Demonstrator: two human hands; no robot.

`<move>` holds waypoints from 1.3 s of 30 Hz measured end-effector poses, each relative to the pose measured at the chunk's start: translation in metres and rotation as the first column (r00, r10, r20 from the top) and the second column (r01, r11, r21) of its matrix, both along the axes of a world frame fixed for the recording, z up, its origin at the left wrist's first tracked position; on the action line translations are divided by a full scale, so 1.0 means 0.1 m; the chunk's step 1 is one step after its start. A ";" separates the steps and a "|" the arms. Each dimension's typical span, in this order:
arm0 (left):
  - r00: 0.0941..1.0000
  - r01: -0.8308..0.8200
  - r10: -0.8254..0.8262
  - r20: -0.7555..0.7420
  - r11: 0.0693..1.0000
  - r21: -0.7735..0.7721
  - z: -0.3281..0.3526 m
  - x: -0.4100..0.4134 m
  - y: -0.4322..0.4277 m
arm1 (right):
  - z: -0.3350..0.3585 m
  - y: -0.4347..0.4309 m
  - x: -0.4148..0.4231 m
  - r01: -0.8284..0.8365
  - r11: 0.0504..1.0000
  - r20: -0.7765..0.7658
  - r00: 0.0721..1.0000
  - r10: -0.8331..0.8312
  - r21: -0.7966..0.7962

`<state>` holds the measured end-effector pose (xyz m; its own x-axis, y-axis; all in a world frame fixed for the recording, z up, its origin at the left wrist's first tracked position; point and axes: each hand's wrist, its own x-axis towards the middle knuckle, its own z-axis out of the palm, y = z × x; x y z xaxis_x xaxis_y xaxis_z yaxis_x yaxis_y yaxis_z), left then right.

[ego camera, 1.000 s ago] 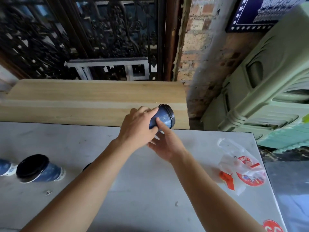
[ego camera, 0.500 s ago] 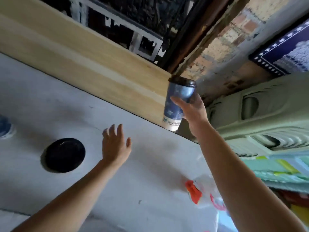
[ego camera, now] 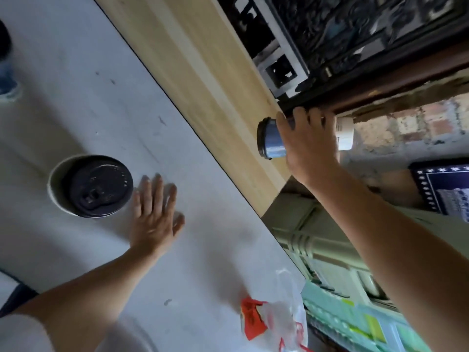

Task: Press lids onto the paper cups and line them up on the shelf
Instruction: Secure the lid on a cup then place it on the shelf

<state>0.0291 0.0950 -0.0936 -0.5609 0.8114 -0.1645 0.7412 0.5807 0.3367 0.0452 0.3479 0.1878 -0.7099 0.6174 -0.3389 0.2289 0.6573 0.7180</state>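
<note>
Sideways in frame, cup (ego camera: 273, 143) points lid (ego camera: 262, 138) leftward.

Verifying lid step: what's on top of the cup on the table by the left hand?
A black lid caps the cup; it hides the mouth and any contents.

A grey-white table (ego camera: 83, 102) fills the left and middle of the frame, marked with small dark specks. At the bottom centre a crumpled clear plastic bag (ego camera: 276, 323) with red print lies on it. A pale green plastic crate (ego camera: 327, 237) stands beyond the table's edge at right, with teal items (ego camera: 355, 323) below it. An ornate dark metal grille (ego camera: 355, 29) occupies the upper right, above a brick wall (ego camera: 418, 123). A dark blue panel (ego camera: 441, 184) edged with white stars sits at the right edge.
</note>
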 end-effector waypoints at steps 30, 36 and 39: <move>0.992 -0.093 0.106 -0.068 0.979 0.180 -0.22 0.08 0.02 | -0.28 -0.09 -0.39 -0.043 0.997 0.144 0.989 0.034 0.057; 0.992 -0.085 0.098 -0.074 0.982 0.169 -0.22 0.07 0.02 | -0.29 -0.04 -0.39 0.084 0.995 0.181 0.979 -0.092 0.054; 0.995 -0.083 0.091 -0.047 0.984 0.155 -0.23 0.08 0.01 | -0.34 0.04 -0.38 0.304 0.938 0.059 0.953 -0.299 -0.165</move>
<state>0.0366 0.0964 -0.1164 -0.6352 0.7723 -0.0096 0.7096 0.5885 0.3874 0.0075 0.3520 0.1533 -0.4865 0.7318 -0.4772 0.4139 0.6741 0.6118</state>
